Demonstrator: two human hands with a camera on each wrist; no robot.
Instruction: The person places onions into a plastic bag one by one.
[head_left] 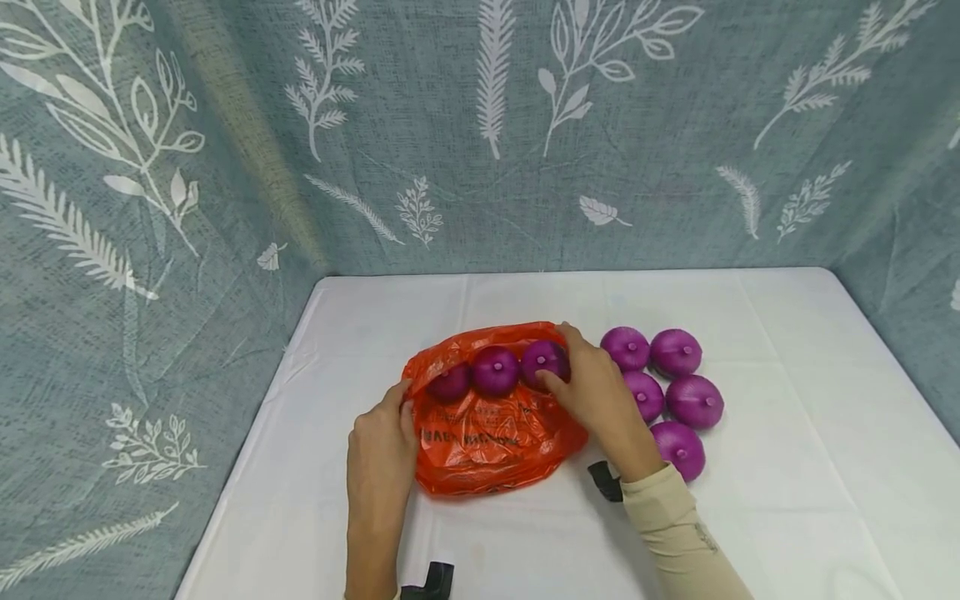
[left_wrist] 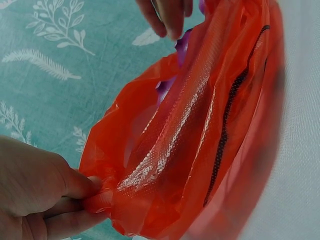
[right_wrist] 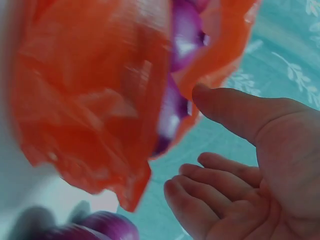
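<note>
An orange-red plastic bag (head_left: pixel 480 454) with dark printing lies on the table, its mouth spread wide. Three purple onions show in the opening: a left one (head_left: pixel 450 383), a middle one (head_left: pixel 496 371) and a right one (head_left: pixel 543 360). My left hand (head_left: pixel 382 450) pinches the bag's left edge between thumb and fingers, as the left wrist view also shows. At the bag's right end is my right hand (head_left: pixel 600 396), its thumb beside the right onion. In the right wrist view the fingers of this right hand (right_wrist: pixel 240 175) are relaxed and spread, with nothing gripped.
Several more purple onions (head_left: pixel 694 402) sit in a cluster on the white table (head_left: pixel 795 500), right of the bag; my right forearm partly covers some. Blue-green cloth (head_left: pixel 450 225) with white leaf patterns hangs behind the table and at both sides.
</note>
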